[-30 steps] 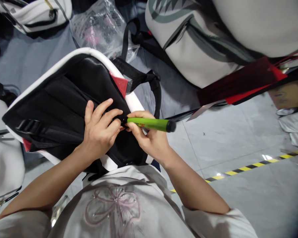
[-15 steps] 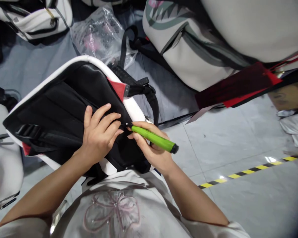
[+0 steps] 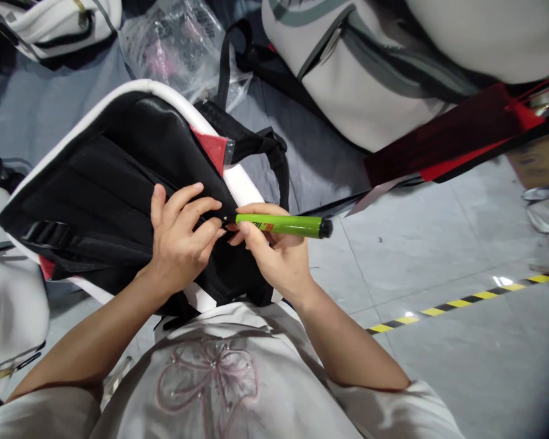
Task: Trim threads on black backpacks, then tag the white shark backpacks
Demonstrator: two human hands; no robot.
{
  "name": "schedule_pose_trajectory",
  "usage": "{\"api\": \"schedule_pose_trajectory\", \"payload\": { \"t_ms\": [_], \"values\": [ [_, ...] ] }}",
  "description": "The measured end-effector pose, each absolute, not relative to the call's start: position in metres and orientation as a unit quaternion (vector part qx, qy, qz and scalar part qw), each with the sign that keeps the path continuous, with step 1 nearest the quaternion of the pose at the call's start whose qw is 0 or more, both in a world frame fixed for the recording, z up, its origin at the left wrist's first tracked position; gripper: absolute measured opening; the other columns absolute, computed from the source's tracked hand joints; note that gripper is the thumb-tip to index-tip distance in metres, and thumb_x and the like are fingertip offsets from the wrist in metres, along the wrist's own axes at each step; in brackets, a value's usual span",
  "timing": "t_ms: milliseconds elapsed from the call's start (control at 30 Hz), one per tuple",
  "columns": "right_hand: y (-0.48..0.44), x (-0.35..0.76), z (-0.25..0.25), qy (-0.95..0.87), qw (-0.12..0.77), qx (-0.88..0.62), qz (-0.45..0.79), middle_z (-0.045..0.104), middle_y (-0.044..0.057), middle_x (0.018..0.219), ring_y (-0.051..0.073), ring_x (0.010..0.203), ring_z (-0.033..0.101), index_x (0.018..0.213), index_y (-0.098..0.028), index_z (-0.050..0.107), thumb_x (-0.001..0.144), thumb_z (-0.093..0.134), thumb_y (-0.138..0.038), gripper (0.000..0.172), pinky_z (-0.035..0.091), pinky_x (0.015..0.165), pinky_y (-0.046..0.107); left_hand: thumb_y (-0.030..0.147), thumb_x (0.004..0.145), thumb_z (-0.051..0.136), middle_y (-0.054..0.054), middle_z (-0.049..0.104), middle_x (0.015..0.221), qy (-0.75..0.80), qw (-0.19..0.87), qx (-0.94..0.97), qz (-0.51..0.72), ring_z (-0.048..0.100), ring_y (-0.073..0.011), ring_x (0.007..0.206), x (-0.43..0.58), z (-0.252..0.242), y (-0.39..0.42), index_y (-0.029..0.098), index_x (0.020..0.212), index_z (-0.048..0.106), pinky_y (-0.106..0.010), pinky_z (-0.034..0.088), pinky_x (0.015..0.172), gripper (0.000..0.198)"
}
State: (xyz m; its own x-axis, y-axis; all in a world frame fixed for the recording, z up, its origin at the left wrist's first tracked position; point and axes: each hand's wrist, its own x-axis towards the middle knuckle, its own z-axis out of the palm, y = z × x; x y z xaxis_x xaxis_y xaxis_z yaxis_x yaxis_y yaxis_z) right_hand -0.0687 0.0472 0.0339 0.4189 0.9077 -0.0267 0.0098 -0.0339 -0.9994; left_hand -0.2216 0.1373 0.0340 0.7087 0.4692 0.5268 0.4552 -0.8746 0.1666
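A black-backed backpack (image 3: 119, 146) with white edging and red corner patches lies tilted against my body. My right hand (image 3: 281, 256) is closed around a green marker (image 3: 297, 226), its black end pointing right and its tip at the backpack's black back panel. My left hand (image 3: 178, 238) rests on that panel, its outer fingers spread. Left thumb and forefinger come together on the fabric right beside the marker's tip. What exactly lies between those two fingertips is too small to make out.
Behind the backpack is a crumpled clear plastic bag (image 3: 169, 49) on grey cloth. Pale bags stand around: one large bag (image 3: 343, 97) at upper right, another bag (image 3: 16, 305) at left. A dark red tag (image 3: 434, 140) hangs at right, above a tiled floor with yellow-black tape (image 3: 457, 303).
The marker has swung from slanting down to the right to nearly level, as my right hand turned. My left hand keeps its place on the backpack. The view has shifted slightly.
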Motion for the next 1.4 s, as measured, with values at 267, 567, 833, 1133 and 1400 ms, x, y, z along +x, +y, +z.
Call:
{"api": "schedule_pose_trajectory", "payload": {
  "t_ms": [267,567,833,1133,1400],
  "values": [
    [0.052,-0.07,0.036,-0.393,0.582,-0.604,0.377,0.067,-0.001,0.081,0.012,0.063,0.069,0.1,-0.019,0.062,0.093,0.065,-0.036,0.019,0.055,0.055,0.024,0.02,0.088,0.063,0.0,0.069,0.11,0.262,0.042,0.923,0.28,0.053,-0.026,0.128,-0.223,0.032,0.137,0.025,0.083,0.067,-0.06,0.015,0.123,0.008],
    [0.051,-0.07,0.03,-0.419,0.569,-0.62,0.341,0.067,0.0,0.083,0.012,0.061,0.065,0.102,-0.021,0.062,0.094,0.063,-0.038,0.019,0.055,0.056,0.026,0.024,0.091,0.062,0.0,0.069,0.112,0.255,0.03,0.927,0.273,0.054,-0.0246,0.128,-0.224,0.034,0.139,0.026,0.088,0.065,-0.06,0.02,0.122,0.004],
    [0.051,-0.069,0.03,-0.413,0.576,-0.607,0.359,0.066,0.001,0.083,0.012,0.062,0.065,0.102,-0.021,0.063,0.093,0.062,-0.043,0.023,0.055,0.057,0.027,0.025,0.091,0.065,-0.001,0.069,0.112,0.239,0.015,0.929,0.281,0.054,-0.0238,0.127,-0.225,0.035,0.141,0.024,0.092,0.062,-0.058,0.021,0.123,0.003],
    [0.045,-0.062,0.026,-0.412,0.562,-0.619,0.363,0.066,0.0,0.079,0.013,0.061,0.064,0.099,-0.02,0.064,0.092,0.064,-0.036,0.018,0.055,0.057,0.028,0.026,0.093,0.062,-0.002,0.071,0.107,0.226,-0.015,0.945,0.235,0.057,-0.0257,0.123,-0.227,0.044,0.147,0.025,0.096,0.065,-0.06,0.027,0.12,0.005],
    [0.028,-0.059,0.027,-0.399,0.599,-0.586,0.372,0.07,0.003,0.096,0.016,0.079,0.071,0.108,-0.022,0.066,0.092,0.066,-0.037,0.021,0.06,0.071,0.03,0.034,0.095,0.058,-0.005,0.07,0.101,0.146,-0.071,0.976,0.142,0.064,-0.0241,0.104,-0.233,0.076,0.169,0.021,0.104,0.063,-0.05,0.038,0.112,0.017]
  ]
}}
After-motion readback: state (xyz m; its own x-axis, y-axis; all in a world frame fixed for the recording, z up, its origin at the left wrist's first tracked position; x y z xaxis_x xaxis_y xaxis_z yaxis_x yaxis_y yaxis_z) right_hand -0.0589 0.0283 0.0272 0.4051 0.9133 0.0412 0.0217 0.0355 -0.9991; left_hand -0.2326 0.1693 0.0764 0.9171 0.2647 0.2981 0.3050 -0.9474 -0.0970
